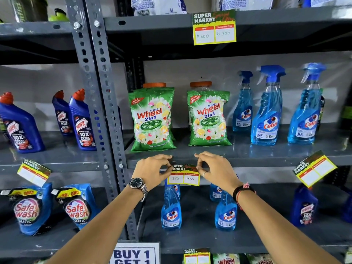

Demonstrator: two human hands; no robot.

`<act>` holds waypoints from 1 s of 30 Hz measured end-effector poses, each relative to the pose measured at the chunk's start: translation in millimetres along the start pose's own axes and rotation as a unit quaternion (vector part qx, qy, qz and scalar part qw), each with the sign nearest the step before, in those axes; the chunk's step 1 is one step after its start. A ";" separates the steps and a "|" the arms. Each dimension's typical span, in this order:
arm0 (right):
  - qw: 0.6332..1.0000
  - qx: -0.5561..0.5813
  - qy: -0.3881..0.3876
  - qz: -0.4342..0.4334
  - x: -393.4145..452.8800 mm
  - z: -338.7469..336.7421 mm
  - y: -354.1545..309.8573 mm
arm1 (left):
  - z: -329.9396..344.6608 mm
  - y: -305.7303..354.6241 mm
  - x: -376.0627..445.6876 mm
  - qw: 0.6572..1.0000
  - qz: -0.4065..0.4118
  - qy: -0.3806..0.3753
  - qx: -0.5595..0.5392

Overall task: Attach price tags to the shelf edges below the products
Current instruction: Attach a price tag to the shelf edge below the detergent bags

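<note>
A yellow and green price tag (184, 175) with handwritten numbers lies against the grey shelf edge (257, 161), below two green Wheel detergent bags (153, 119). My left hand (152, 171) pinches the tag's upper left corner. My right hand (213, 168) pinches its upper right corner. Both hands press the tag's top strip to the shelf edge. The left wrist wears a metal watch and the right wrist carries a dark band.
Other tags hang on the shelf above (214, 27), at the far right (314, 169), at the left (34, 171) and low down (197, 256). Blue Colin spray bottles (266, 111), Harpic bottles (82, 122) and Safewash pouches (76, 206) fill the shelves. A perforated steel upright (99, 103) stands left of my hands.
</note>
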State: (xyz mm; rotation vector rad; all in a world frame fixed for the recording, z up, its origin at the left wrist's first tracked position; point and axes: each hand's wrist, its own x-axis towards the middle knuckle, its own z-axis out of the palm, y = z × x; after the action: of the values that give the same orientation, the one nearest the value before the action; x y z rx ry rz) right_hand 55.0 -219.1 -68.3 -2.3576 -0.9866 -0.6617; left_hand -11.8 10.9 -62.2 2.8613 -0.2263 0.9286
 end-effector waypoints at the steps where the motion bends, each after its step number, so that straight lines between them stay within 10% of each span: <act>1: 1.000 0.001 0.002 0.002 0.5 0.0 -0.6 | -1.0 0.9 1.9 1.000 -0.004 0.001 0.001; 30: 0.994 -0.024 0.074 0.077 19.4 3.0 -9.2 | 3.4 10.9 14.6 0.990 -0.107 0.067 -0.060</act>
State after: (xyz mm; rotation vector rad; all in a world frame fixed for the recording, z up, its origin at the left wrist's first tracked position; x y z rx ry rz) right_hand 60.9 -201.8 -56.5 -2.3586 -0.7242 -0.7953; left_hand -0.1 -1.8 -55.5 2.6375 0.0367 1.0210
